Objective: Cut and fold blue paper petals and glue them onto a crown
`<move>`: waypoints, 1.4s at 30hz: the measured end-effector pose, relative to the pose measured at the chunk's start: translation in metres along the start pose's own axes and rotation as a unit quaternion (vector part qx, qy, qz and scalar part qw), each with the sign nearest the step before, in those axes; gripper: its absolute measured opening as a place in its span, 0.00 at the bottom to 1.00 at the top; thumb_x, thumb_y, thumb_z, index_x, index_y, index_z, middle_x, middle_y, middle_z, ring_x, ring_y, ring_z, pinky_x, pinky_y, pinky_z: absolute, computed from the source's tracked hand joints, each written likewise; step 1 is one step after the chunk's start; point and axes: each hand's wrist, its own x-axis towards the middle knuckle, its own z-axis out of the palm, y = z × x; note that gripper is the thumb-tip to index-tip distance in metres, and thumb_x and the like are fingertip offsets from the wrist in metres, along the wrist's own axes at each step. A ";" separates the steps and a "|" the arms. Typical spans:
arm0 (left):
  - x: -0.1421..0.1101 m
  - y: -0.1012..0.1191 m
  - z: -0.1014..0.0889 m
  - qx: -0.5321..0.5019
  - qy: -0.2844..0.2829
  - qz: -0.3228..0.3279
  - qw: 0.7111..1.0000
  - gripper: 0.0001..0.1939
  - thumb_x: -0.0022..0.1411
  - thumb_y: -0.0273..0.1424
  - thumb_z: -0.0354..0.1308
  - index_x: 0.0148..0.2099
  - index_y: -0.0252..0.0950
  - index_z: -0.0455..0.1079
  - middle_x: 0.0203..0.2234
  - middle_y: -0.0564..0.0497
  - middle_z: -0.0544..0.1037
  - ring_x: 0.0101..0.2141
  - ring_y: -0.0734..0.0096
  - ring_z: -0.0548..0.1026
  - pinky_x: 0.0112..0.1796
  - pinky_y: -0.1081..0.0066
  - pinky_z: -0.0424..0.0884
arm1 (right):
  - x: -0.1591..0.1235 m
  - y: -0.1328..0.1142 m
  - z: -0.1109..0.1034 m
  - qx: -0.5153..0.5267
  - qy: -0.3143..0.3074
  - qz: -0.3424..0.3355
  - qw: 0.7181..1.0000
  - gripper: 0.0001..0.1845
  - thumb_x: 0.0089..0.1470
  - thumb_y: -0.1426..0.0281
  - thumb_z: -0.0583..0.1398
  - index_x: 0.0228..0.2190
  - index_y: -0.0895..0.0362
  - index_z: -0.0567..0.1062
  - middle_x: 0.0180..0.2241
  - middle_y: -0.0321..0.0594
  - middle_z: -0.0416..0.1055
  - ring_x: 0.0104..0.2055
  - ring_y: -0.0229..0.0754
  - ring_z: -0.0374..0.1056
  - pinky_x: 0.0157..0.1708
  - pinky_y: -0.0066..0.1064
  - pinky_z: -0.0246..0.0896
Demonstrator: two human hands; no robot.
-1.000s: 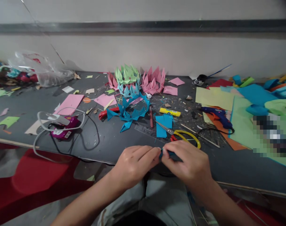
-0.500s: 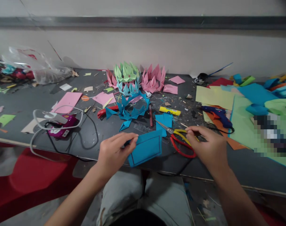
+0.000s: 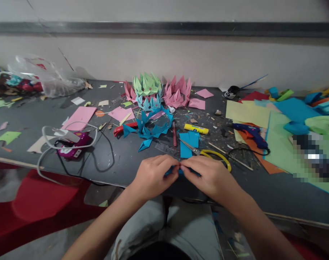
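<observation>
First, plastic bag [image 3: 57, 86]: clear, crumpled, at the back of the dark table [image 3: 121, 169], beside a multicoloured heap [image 3: 18, 83] too jumbled to itemise.
Red chair [image 3: 42, 202]: at the near table edge, running out of view.
Magenta block [image 3: 74, 150]: boxy, white cable [image 3: 39, 159] looped about it, black cord trailing along the near edge.
Pink sheet [image 3: 80, 118]: flat, just behind the block.
Green crown [image 3: 145, 86]: folded paper, points upright, at the back, light blue crown [image 3: 148, 103] directly before it.
Blue crown [image 3: 145, 133]: pointed paper ring, nearer than the other crowns.
Left hand [image 3: 155, 177]: thumb and fingers pinched on a blue paper piece.
Dark red stick [image 3: 174, 135]: lying lengthwise, just right of the blue crown.
Pink crown [image 3: 177, 96]: at the back, points up.
Blue paper piece [image 3: 181, 172]: between both hands, at the near side of the table; mostly hidden by fingers, outline not readable.
Blue squares [image 3: 189, 139]: flat, beyond the hands, scissors [image 3: 199, 151] blades across them.
Glue stick [image 3: 196, 129]: yellow, lying behind the squares.
Right hand [image 3: 210, 175]: pinching the same piece, fingertips meeting the left's; partly covers the scissors' handles.
Glue gun [image 3: 252, 134]: blue, on its side, upon coloured sheets [image 3: 247, 111].
</observation>
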 end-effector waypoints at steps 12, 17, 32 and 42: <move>0.012 -0.001 -0.018 0.077 0.031 0.026 0.996 0.06 0.52 0.22 0.52 0.28 0.35 0.68 0.21 0.54 0.75 0.24 0.76 0.72 0.28 0.77 0.67 | -0.012 -0.008 -0.009 -0.052 0.078 -0.048 0.994 0.07 0.55 0.75 0.55 0.33 0.59 0.74 0.28 0.40 0.76 0.30 0.40 0.72 0.33 0.30 0.68; 0.007 -0.021 -0.027 0.075 0.071 -0.075 0.992 0.05 0.52 0.24 0.53 0.28 0.35 0.69 0.22 0.53 0.75 0.25 0.75 0.73 0.30 0.77 0.68 | -0.022 -0.004 -0.020 -0.030 0.139 0.032 0.989 0.06 0.53 0.75 0.57 0.31 0.55 0.74 0.27 0.37 0.76 0.28 0.38 0.72 0.31 0.27 0.68; 0.009 0.003 -0.016 -0.119 -0.096 -0.086 0.984 0.08 0.61 0.29 0.53 0.37 0.35 0.73 0.29 0.51 0.79 0.30 0.73 0.76 0.31 0.78 0.68 | -0.021 -0.008 -0.002 0.052 0.138 0.135 0.980 0.06 0.51 0.71 0.59 0.32 0.55 0.76 0.32 0.38 0.78 0.34 0.41 0.74 0.35 0.29 0.70; 0.011 0.016 -0.020 -0.167 -0.084 -0.122 0.975 0.07 0.59 0.27 0.54 0.37 0.36 0.73 0.30 0.53 0.79 0.30 0.75 0.76 0.33 0.79 0.70 | -0.005 -0.014 -0.014 0.059 0.084 0.065 0.993 0.07 0.52 0.73 0.56 0.29 0.54 0.75 0.27 0.35 0.77 0.28 0.37 0.73 0.31 0.25 0.70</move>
